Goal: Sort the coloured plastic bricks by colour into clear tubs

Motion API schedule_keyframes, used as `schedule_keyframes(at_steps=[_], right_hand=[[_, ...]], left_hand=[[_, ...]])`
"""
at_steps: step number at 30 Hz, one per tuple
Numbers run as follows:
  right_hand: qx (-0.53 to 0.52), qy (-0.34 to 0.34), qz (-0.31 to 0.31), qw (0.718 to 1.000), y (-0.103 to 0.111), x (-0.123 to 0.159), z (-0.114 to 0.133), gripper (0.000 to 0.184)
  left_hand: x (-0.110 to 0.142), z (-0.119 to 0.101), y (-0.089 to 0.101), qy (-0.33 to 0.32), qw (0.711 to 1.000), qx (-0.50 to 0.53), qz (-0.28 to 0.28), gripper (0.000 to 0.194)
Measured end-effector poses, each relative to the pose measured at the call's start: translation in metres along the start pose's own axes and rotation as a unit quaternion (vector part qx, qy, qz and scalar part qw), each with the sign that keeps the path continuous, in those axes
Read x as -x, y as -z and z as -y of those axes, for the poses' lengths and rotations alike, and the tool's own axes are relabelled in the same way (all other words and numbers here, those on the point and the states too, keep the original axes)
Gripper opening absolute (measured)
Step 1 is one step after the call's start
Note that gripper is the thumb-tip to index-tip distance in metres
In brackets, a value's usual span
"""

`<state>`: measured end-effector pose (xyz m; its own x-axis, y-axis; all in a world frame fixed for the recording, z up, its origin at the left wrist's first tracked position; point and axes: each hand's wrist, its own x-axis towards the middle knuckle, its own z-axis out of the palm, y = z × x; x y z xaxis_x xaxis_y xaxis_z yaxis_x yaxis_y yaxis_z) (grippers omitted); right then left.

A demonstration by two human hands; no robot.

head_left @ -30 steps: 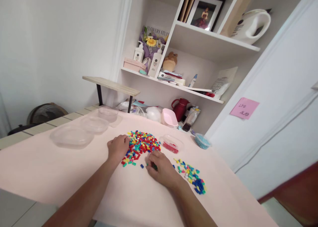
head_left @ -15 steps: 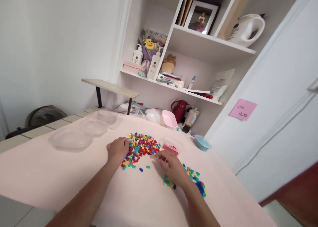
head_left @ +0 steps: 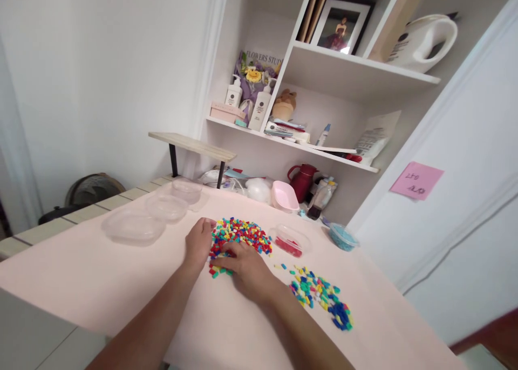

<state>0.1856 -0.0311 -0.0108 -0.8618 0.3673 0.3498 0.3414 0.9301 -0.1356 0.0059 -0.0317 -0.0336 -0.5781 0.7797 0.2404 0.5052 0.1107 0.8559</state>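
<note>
A heap of small multicoloured toy bricks (head_left: pixel 247 231) lies on the pink tabletop. My left hand (head_left: pixel 199 243) rests on its side against the heap's left edge, loosely curved, with most fingers hidden behind it. Over the near side of the heap, my right hand (head_left: pixel 249 270) touches the bricks, thumb and forefinger apart; nothing shows held. Just right of the heap stands a clear container (head_left: pixel 292 240) with red bricks (head_left: pixel 288 246) inside. A second, looser spread of bricks (head_left: pixel 309 285) lies at the right, with dark blue ones (head_left: pixel 341 315) bunched at its near end.
Several clear containers (head_left: pixel 133 228) line the left side of the pink table cover (head_left: pixel 226 327). A tub of light blue pieces (head_left: pixel 343 236) stands at the right edge. Along the back are a pink box (head_left: pixel 285 195), a red jug (head_left: pixel 302 180) and a small wooden stand (head_left: pixel 192 145).
My right hand has moved left, from beside the red-brick container onto the near side of the heap. Loose bricks in front have been drawn in. The view has shifted slightly.
</note>
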Motion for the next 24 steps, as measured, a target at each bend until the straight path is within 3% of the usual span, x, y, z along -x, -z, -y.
schedule_keyframes(at_steps=[5,9,12,16,21,24], right_hand=[[-0.066,-0.036,-0.019,0.997,0.018,0.022,-0.027,0.035],[-0.172,-0.108,-0.103,0.974,0.033,0.038,-0.041,0.039],[-0.172,-0.157,-0.14,0.962,0.038,0.042,-0.044,0.031],[-0.124,-0.143,-0.101,0.977,0.034,0.042,-0.043,0.026],[-0.097,-0.147,-0.116,0.978,0.018,0.038,-0.037,0.044],[-0.062,-0.149,-0.085,0.983,0.012,0.035,-0.03,0.049]], left_hand=[[-0.002,0.001,-0.003,0.005,1.0,0.013,0.013,0.035],[-0.002,-0.002,-0.002,0.005,1.0,-0.001,0.021,0.034],[-0.002,-0.003,-0.002,-0.001,1.0,-0.013,0.023,0.034],[-0.003,-0.004,-0.002,-0.001,0.999,-0.024,0.028,0.035],[-0.003,-0.003,-0.003,0.001,0.999,-0.03,0.032,0.035],[-0.002,-0.004,-0.002,0.002,0.999,-0.033,0.031,0.035]])
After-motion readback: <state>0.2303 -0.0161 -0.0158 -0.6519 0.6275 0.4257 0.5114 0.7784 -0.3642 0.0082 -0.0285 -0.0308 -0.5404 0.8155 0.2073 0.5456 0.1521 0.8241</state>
